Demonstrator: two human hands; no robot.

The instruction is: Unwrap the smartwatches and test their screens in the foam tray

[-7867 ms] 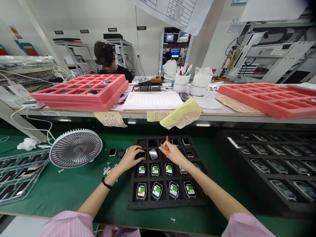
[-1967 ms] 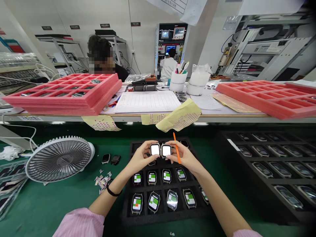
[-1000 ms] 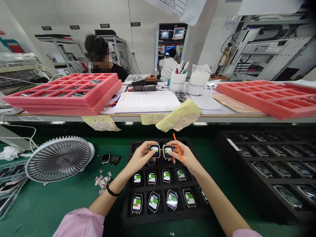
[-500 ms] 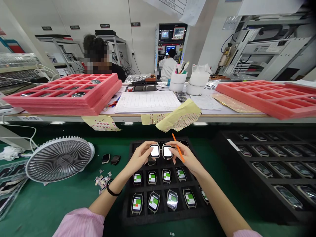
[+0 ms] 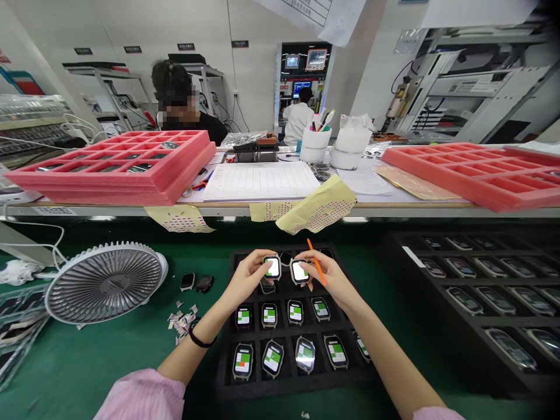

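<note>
My left hand (image 5: 252,274) is closed on a smartwatch body (image 5: 273,269) with a lit, mostly white screen, its thumb on the glass. In my right hand (image 5: 322,274) is a second smartwatch body (image 5: 300,273), also lit white with some green. An orange pen-like stick (image 5: 315,261) is tucked among that hand's fingers. Both hands are above a black foam tray (image 5: 280,388), whose pockets hold several strapless watches. Nearest rows include a watch (image 5: 242,360) with a green and white screen. My hands partly hide the far rows.
A grey fan (image 5: 107,283) stands at left, near two loose watches (image 5: 188,282) and small paper scraps (image 5: 180,324). Another black tray (image 5: 437,303) of watches lies right. The shelf above bears red foam trays (image 5: 175,184) and paper sheets (image 5: 262,179). Two people sit beyond.
The two watches have moved slightly apart and tilted. Green patches now show on their screens, which were plain white before. The person beyond the shelf has shifted a little to the right.
</note>
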